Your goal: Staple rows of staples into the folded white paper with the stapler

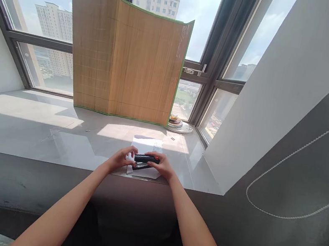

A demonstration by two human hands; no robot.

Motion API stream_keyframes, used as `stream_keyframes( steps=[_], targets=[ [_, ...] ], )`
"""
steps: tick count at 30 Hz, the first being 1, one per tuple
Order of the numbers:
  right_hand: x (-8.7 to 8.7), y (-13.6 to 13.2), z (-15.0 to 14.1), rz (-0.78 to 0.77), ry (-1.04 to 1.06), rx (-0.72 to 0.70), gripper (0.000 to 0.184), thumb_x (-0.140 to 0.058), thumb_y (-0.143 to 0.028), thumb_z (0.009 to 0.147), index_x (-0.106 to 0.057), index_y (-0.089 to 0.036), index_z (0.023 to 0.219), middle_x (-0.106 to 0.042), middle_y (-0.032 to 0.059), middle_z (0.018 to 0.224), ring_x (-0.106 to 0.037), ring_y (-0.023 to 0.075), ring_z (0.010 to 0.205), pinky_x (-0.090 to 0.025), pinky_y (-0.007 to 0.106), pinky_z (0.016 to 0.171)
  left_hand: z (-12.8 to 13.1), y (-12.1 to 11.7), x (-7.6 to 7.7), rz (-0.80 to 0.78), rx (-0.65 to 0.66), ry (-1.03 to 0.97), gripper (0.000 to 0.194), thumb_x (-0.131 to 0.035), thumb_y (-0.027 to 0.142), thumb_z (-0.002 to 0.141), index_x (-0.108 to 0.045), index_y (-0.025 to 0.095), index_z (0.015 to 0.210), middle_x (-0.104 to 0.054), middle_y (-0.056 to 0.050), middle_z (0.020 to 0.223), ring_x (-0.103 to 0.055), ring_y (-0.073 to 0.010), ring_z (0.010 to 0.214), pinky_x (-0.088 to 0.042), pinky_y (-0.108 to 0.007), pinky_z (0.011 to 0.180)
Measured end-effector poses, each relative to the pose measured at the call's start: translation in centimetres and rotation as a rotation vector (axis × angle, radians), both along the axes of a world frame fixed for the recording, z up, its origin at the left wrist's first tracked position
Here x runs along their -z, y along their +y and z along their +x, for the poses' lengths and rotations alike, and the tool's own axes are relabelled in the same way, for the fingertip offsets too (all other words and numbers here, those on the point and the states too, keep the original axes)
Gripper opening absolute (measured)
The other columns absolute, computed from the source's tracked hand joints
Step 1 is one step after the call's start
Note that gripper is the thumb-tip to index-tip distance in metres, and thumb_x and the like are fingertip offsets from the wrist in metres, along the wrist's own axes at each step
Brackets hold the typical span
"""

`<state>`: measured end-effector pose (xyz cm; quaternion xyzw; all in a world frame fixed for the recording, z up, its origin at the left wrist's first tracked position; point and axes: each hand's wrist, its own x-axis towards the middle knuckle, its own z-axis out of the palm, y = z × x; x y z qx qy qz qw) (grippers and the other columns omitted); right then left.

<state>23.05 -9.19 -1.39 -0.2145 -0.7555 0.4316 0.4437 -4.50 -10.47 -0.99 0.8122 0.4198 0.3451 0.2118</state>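
A black stapler point(143, 158) with a small red-orange mark is held level between my two hands, a gap showing between its upper arm and its base. My right hand point(159, 164) grips the right end, fingers above and thumb below. At the other end, the curled fingers and thumb of my left hand point(122, 159) close around the stapler's tip. Under it, white paper sheets point(148, 142) with some print at the upper right lie on the sill. Parts of the paper are hidden by my hands.
The pale windowsill point(37, 139) ends at a front edge just below my hands. A bamboo mat point(130, 62) leans against the window. Stacked plates point(179, 126) stand in the right corner. Tiny metal pieces point(172, 138) lie beyond the paper. A beaded cord point(289, 155) hangs at right.
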Motion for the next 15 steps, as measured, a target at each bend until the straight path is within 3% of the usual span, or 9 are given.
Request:
stream_keyframes(
  steps=[6, 12, 15],
  targets=[
    [0.2, -0.1, 1.4, -0.088, 0.088, 0.266, 0.043, -0.083, -0.043, 0.081, -0.081, -0.021, 0.118, -0.080, 0.0089, 0.114, -0.072, 0.0284, 0.107, -0.056, 0.044, 0.098, 0.3, -0.2, -0.6, 0.121, -0.041, 0.130, 0.024, -0.072, 0.036, 0.091, -0.062, 0.020, 0.107, -0.067, -0.007, 0.109, -0.062, -0.0239, 0.105, -0.049, -0.038, 0.096],
    [1.0, 1.2, 10.2, -0.145, 0.078, 0.591, 0.044, -0.083, -0.041, 0.076, -0.081, -0.020, 0.114, -0.080, 0.0091, 0.116, -0.073, 0.0301, 0.108, -0.056, 0.047, 0.100, 0.6, 0.1, -0.1, 0.122, -0.022, 0.326, 0.031, -0.058, 0.046, 0.102, -0.066, 0.023, 0.122, -0.063, -0.012, 0.140, -0.058, -0.0312, 0.129, -0.043, -0.050, 0.112],
    [1.0, 1.7, 13.6, -0.137, 0.002, 0.644, 0.042, -0.081, -0.040, 0.077, -0.081, -0.020, 0.114, -0.080, 0.0084, 0.115, -0.074, 0.0300, 0.106, -0.056, 0.047, 0.100, 0.8, 0.0, 0.2, 0.141, -0.008, 0.380, 0.034, -0.058, 0.046, 0.103, -0.066, 0.025, 0.129, -0.058, -0.011, 0.150, -0.054, -0.0332, 0.137, -0.040, -0.053, 0.117]
  ],
)
